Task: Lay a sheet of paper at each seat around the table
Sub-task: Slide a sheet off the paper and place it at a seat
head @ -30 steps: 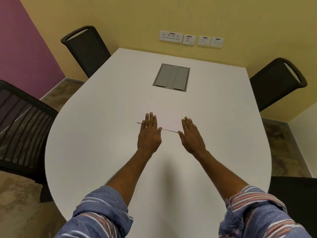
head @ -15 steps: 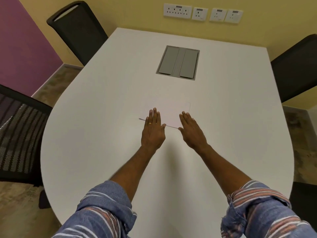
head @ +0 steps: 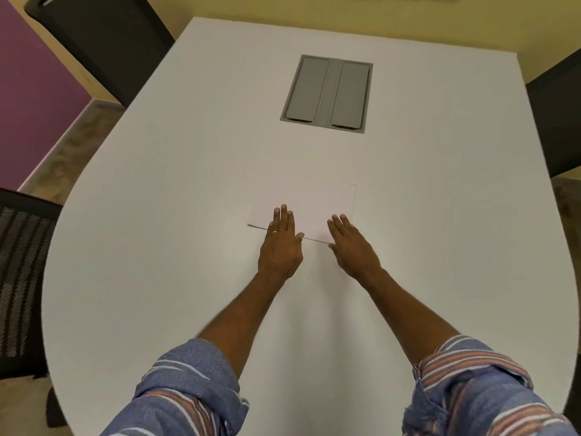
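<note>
A white sheet of paper (head: 309, 204), perhaps a thin stack, lies flat near the middle of the white table (head: 151, 253). Its near edge casts a thin dark line. My left hand (head: 279, 243) is palm down with straight fingers resting on the near left part of the paper. My right hand (head: 352, 247) is also palm down, its fingertips on the near right edge. Neither hand is curled around the paper. No other sheet shows at any seat.
A grey cable hatch (head: 327, 92) is set into the table beyond the paper. Black chairs stand at the far left (head: 103, 42), at the left side (head: 22, 272) and at the right edge (head: 556, 121). A purple wall is on the left.
My head has tilted down and moved closer, so the table fills more of the view. Both hands stay flat on the paper's near edge.
</note>
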